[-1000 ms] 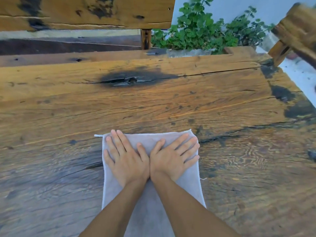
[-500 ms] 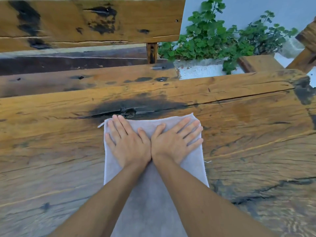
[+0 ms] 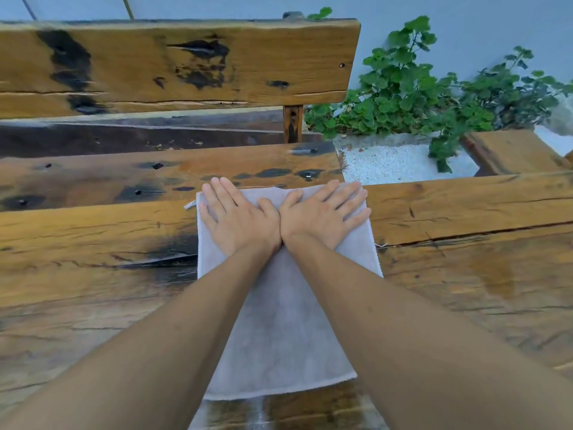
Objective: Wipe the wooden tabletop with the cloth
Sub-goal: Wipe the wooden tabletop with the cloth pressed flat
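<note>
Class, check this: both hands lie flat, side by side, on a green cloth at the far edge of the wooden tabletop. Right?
Not quite: the cloth is pale grey, as the head view shows. The left hand and right hand do lie flat on it at the tabletop's far edge.

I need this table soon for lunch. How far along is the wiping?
Done, it seems: a damp-looking strip just below the cloth and a wet sheen to its right. In hand: the left hand and right hand press flat on the cloth's far end, at the far edge of the tabletop. Left: the planks out to the left look dry and unwiped.
</note>
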### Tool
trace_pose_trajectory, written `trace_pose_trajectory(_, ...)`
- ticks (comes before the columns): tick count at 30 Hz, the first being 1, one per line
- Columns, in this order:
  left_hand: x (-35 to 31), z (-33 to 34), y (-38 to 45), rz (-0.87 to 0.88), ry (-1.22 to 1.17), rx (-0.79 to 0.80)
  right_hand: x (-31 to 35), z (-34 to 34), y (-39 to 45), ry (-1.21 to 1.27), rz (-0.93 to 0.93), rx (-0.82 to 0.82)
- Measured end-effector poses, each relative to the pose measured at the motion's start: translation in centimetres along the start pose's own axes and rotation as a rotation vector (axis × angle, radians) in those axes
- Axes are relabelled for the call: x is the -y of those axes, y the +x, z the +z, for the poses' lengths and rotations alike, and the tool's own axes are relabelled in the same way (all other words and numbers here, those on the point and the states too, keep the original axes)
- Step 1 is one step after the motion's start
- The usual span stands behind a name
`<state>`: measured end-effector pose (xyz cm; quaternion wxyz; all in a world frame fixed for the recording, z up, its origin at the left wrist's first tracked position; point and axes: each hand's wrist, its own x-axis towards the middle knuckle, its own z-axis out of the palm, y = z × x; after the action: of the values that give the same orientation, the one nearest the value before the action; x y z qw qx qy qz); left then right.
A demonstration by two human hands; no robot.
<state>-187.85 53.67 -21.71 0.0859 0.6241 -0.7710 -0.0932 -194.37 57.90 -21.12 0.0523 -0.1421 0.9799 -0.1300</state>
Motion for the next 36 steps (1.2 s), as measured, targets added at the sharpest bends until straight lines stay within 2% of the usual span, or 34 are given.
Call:
trace_pose_trajectory(6, -0.7, 0.0, 1.1, 0.013, 0.012, 0.003, 0.6, -0.3, 1.5, -0.072, -0.084, 0.073)
trace_pose_trajectory(12, -0.6, -0.4, -1.2, 0.063, -0.059, -0.124, -0.8, -0.5, 0.8, -0.119, -0.213, 0.075)
trace_pose_trajectory(21, 0.7, -0.7, -5.9, 0.038, -0.072, -0.017, -4.4, -0.8, -2.1, -0.071, -0.447, 0.088)
trace_pose_trajectory(27, 2.7, -1.3, -11.3, 0.160, -0.035, 0.028, -9.0, -2.1, -6.7, -0.093, -0.492, 0.122)
trace_pose_trajectory(36, 6.8, -2.2, -23.5, 0.239, -0.058, 0.055, -17.8, -3.7, -16.3, -0.155, -0.489, 0.134)
